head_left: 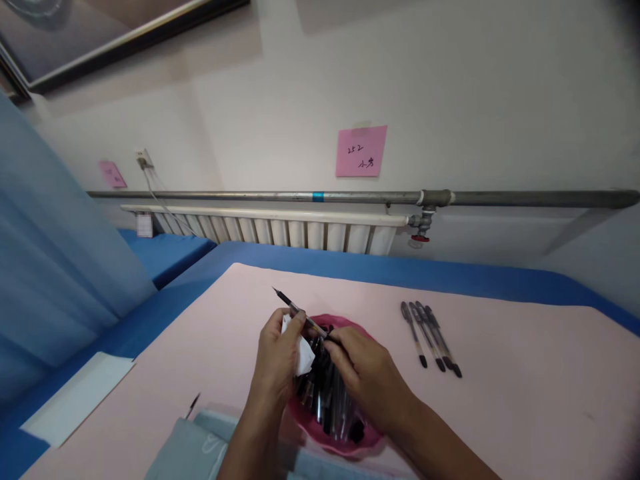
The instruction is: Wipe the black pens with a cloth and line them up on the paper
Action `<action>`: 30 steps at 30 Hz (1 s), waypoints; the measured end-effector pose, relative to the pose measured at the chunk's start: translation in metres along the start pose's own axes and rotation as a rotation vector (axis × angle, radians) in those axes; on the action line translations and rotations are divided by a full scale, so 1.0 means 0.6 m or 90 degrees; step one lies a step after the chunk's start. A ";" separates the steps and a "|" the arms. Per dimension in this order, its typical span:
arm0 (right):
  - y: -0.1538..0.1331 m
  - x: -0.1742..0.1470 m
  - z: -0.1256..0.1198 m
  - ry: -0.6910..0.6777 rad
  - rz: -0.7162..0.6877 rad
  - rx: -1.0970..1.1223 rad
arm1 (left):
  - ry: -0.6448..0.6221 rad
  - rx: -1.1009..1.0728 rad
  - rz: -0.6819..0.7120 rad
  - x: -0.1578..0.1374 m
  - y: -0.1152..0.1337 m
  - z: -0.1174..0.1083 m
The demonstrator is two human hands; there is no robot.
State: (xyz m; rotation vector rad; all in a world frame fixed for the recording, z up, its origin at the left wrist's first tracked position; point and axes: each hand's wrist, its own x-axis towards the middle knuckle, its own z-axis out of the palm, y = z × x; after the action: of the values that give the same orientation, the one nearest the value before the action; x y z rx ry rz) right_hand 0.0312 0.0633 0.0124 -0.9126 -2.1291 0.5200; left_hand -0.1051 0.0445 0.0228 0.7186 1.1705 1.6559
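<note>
Above a pink bowl filled with dark pens and clear pen parts, both hands grip one slim pen. Its bare tip points up and to the left. My left hand is closed round the middle of the barrel and also has a crumpled white tissue against the palm. My right hand pinches the dark rear end of the same pen; whether a cap sits there I cannot tell. Several capped black pens lie side by side to the right of the bowl.
A pink sheet covers the blue table. At the left lie a white sheet of paper and folded grey-green cloth, with a dark pen tip beside it. Behind are a radiator, a pipe and a blue curtain.
</note>
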 end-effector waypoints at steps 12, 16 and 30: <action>-0.020 0.012 -0.002 -0.168 0.506 0.739 | -0.049 -0.074 -0.063 -0.011 0.022 0.011; -0.016 0.011 -0.004 -0.041 0.389 0.513 | -0.006 -0.052 -0.020 -0.006 0.017 0.002; -0.020 -0.002 0.003 -0.078 0.139 0.198 | -0.024 -0.043 -0.025 -0.003 0.013 -0.003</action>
State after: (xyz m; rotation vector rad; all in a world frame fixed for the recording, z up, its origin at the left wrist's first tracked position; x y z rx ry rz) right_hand 0.0253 0.0543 0.0177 -0.9563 -1.9897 1.0095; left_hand -0.1085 0.0413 0.0296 0.6777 1.0903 1.6340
